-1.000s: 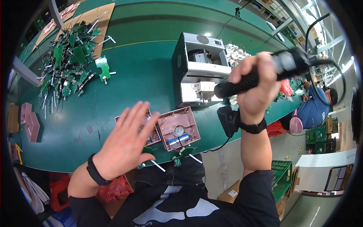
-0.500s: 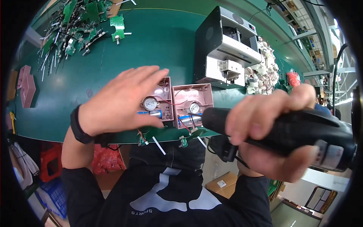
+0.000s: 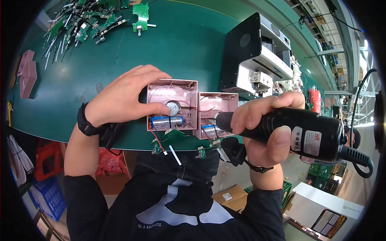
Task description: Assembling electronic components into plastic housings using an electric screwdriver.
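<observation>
Bright, cool, fairly even light; lamps (image 3: 365, 125) near three o'clock burn out to white. The table (image 3: 189, 44) has a faint sheen toward ten o'clock, the box (image 3: 173, 93) and battery (image 3: 163, 122) glint, and dark shadow fills the gap under the left hand (image 3: 118, 96). The shirt (image 3: 120, 201) sinks almost to black. Fisheye distortion curves the table's edge; black vignetting rings everything. The hand looks sharp; shelves (image 3: 317, 24) at one o'clock, soft.

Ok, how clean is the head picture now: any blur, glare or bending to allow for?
Head view, focus: the left hand and black corded tool look fairly sharp; head view, fisheye: the near edge of the green table bows; head view, light: pale sheen inside the left pink case, white glare at far right.
</observation>
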### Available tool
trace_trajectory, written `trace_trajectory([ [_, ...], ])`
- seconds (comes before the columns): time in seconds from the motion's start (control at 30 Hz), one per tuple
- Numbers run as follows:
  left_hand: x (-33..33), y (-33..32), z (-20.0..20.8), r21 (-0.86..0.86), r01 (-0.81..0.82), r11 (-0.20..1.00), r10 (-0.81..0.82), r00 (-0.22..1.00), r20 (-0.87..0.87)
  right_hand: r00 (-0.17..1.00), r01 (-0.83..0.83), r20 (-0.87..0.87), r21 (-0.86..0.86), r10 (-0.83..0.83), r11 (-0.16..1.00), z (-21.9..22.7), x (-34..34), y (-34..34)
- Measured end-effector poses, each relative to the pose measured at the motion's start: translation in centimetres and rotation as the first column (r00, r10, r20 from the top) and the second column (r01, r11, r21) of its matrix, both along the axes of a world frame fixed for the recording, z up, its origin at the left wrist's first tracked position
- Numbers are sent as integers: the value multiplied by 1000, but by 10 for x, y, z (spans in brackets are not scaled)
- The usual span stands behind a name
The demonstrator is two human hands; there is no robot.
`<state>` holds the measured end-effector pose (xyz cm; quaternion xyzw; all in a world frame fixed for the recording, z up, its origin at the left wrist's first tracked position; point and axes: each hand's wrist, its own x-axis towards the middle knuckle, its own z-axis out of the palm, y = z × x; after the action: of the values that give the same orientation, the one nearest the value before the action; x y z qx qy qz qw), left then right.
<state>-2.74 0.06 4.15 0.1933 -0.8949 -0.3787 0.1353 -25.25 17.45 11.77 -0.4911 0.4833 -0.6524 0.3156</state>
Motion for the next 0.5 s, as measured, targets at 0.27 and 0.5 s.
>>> trace_trajectory([
  [0.27,-18,11,7,-34,-91,995,89,994,-58,999,-25,33,-33,26,999,-5,-1,0],
  [0.5,-13,27,10,-52,-133,990,133,991,-12,995,0,-100,-84,-9,996,-27,-2,-3],
])
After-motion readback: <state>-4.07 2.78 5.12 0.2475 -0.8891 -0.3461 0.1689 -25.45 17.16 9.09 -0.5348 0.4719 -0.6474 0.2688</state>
